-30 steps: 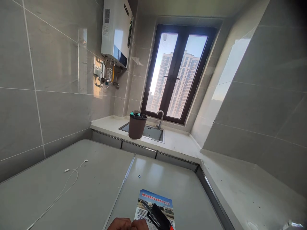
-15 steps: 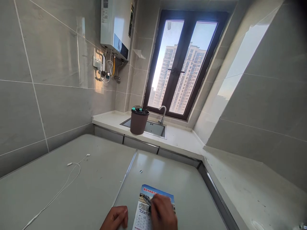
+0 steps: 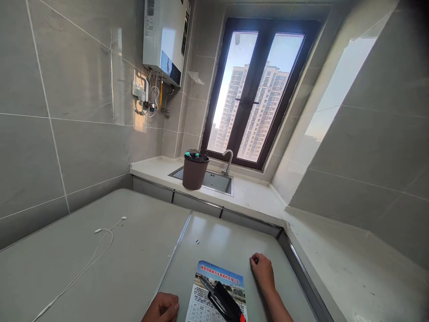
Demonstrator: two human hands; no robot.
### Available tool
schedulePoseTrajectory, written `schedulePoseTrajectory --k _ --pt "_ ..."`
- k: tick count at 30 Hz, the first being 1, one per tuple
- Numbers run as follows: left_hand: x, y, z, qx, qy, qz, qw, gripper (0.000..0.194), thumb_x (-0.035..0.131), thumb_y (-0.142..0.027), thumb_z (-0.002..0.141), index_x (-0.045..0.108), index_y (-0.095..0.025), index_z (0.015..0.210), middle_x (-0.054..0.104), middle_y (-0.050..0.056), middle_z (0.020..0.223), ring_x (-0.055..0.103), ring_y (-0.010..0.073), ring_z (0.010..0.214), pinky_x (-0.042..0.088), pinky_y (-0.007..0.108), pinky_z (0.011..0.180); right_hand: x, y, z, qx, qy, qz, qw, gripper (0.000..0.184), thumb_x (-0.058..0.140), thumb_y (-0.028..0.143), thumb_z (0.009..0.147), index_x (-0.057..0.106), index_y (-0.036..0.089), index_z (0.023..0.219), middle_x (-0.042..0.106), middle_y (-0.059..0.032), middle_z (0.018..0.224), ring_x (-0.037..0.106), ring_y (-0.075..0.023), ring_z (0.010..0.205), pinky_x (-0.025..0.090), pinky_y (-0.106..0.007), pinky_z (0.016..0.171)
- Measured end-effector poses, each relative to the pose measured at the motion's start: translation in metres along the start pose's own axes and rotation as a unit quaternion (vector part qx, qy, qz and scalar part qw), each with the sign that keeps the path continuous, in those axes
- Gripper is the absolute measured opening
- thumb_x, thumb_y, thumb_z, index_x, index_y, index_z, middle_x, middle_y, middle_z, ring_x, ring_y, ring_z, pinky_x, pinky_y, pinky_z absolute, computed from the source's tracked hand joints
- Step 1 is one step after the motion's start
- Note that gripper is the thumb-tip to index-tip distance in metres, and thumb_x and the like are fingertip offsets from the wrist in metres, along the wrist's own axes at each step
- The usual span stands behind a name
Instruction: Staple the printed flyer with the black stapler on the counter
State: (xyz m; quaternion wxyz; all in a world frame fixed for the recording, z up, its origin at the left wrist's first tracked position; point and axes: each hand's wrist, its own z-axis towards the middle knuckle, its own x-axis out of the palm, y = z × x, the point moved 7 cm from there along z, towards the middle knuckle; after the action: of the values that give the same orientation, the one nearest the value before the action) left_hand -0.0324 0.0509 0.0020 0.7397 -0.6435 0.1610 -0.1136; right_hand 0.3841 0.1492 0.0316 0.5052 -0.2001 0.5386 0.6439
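A printed leaflet [image 3: 205,302] with a blue top band lies on the grey table [image 3: 228,241] at the bottom middle. On it rests a black stapler [image 3: 225,302] with a red end. My left hand [image 3: 162,307] sits curled on the table just left of the leaflet, holding nothing I can see. My right hand [image 3: 262,271] rests on the table to the right of the leaflet, fingers curled with the tips pinched; what they hold, if anything, I cannot make out.
A white earphone cable [image 3: 97,250] trails across the left table top. At the back, a brown bin [image 3: 195,169] stands by a steel sink [image 3: 216,181] with a tap [image 3: 229,161] under the window. A water heater [image 3: 165,38] hangs on the tiled wall.
My right hand has left the stapler on the leaflet and moved right onto the bare table. The left hand stays beside the leaflet.
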Motion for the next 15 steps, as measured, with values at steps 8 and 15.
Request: schedulePoseTrajectory --k 8,15 --pt "0.001 -0.001 0.000 -0.012 0.000 0.023 1.000 0.071 0.047 -0.070 0.092 0.050 -0.019 0.042 0.047 0.001 0.049 0.049 0.0164 0.057 0.038 0.029 0.065 0.006 -0.010 -0.077 0.010 0.011 -0.052 0.999 0.027 0.042 0.034 0.094 0.064 0.022 0.084 0.062 -0.0064 0.089 0.063 -0.0198 0.076 0.045 -0.028 0.070" --pt "0.004 -0.006 0.003 -0.015 -0.044 0.052 0.998 0.071 0.044 -0.072 0.092 0.061 -0.019 0.048 0.056 0.004 0.054 0.054 0.0199 0.062 0.042 0.031 0.072 0.025 -0.026 -0.136 0.004 0.058 -0.168 0.984 0.025 0.045 0.029 0.097 0.070 0.024 0.097 0.067 -0.0089 0.098 0.064 -0.0251 0.097 0.044 -0.031 0.075"
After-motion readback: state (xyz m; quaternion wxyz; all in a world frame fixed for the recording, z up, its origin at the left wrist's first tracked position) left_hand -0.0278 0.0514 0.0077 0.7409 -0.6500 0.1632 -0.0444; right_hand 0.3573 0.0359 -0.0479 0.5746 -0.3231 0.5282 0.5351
